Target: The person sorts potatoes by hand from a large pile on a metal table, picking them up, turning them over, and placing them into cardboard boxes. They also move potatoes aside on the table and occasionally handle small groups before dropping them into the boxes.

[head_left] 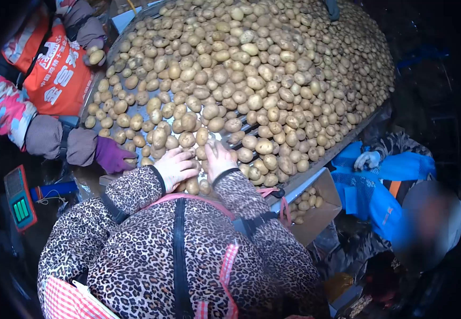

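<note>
A big heap of potatoes [273, 69] lies on a dark sorting table. At its near edge, my left hand [176, 167] rests with its fingers apart, pointing right over several potatoes. Close beside it is my right hand [220, 158], fingers stretched up the table and touching potatoes. Between the two hands a few potatoes [202, 153] sit on a pale strip of the surface. Neither hand is wrapped round a potato that I can make out. My fingertips are partly hidden among the potatoes.
At left, another person in an orange apron [60, 72] has a purple-gloved hand [113, 155] at the table edge. A cardboard box [321, 207] with potatoes stands below the right edge. Another person in blue [384, 181] is at right. A digital scale display [19, 199] is at far left.
</note>
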Tool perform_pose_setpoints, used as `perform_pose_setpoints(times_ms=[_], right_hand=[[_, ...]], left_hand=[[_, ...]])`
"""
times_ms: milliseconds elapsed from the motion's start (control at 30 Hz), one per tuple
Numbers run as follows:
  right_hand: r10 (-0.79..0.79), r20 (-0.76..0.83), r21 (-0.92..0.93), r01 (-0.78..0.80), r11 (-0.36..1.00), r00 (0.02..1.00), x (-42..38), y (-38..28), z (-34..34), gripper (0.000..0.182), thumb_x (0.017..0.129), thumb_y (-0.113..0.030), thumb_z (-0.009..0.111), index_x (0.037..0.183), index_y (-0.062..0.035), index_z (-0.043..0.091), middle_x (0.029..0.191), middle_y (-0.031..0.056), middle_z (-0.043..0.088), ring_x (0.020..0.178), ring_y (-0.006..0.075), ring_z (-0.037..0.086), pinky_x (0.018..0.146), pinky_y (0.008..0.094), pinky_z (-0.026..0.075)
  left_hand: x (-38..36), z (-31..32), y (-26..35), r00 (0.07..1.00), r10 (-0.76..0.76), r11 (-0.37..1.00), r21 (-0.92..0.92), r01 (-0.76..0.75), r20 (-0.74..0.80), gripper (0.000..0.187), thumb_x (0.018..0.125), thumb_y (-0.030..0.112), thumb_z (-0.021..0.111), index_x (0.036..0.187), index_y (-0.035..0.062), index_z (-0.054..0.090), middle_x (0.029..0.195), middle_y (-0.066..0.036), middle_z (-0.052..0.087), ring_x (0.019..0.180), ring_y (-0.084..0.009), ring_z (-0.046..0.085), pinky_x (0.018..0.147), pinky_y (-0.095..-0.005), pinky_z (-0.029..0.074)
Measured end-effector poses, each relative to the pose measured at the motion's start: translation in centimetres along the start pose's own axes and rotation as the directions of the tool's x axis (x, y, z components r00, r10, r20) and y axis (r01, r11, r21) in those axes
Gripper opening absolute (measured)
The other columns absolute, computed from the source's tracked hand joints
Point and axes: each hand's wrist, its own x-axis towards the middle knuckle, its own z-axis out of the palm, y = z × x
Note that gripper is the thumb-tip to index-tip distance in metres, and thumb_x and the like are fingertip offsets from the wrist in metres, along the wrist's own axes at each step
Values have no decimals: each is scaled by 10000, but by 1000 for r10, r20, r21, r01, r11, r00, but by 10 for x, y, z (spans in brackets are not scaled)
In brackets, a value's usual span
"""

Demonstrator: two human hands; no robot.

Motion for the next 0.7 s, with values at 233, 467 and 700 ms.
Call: perform_pose_setpoints(times_ms=[233,467,700], right_hand=[[209,401,916,-394,-73,892,5,50,-48,406,945,-217,540,1322,-71,511,1117,129,658,690,144,583,536,251,485],[6,-93,438,36,898,996,-2,100,-17,328,933,-299,503,1065,-42,657,1032,145,697,958,327,662,889,428,521],[298,212,-411,-192,891,931,64,55,-73,591,806,-548,667,1127,-53,628,1068,141,691,1066,265,645,937,426,477]], left_hand=[[-19,-14,4,963,-263,965,1,263,-51,590,683,181,707,1251,108,562,1289,-159,526,1241,-382,464,1055,-546,353],[-2,-19,10,928,-292,953,-149,263,-230,495,746,76,651,1233,85,563,1232,-165,551,1184,-393,510,1025,-518,400],[3,-10,13,956,-260,956,-177,235,-138,445,748,83,655,1186,111,582,1224,-123,566,1183,-359,513,1010,-479,406]])
